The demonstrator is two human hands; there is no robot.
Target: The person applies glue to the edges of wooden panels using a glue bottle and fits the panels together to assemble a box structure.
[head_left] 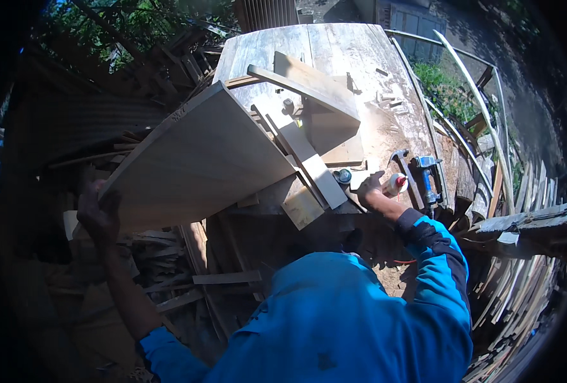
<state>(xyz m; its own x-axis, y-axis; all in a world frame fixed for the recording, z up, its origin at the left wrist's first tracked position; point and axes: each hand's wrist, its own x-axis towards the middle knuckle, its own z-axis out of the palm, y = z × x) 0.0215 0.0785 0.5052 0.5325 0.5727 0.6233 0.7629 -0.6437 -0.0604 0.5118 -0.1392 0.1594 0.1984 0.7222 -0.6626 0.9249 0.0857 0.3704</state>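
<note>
On the left, my left hand (99,210) grips the outer edge of a large pale wooden panel (197,163), which stands tilted with its inner end over the workbench. My right hand (374,191) is low over the bench's near edge, thumb and fingers apart, with nothing plainly in it. Right beside it is a white glue bottle (395,184) with a red tip. A small round tin (343,176) sits just left of that hand. Further right are a hammer (407,172) and a blue nail gun (428,175).
The worn wooden workbench (366,51) carries an angled board assembly (315,96), a long narrow board (309,159) and several offcuts. Scrap wood (162,255) is heaped below on the left. Thin strips (513,306) are stacked at the lower right.
</note>
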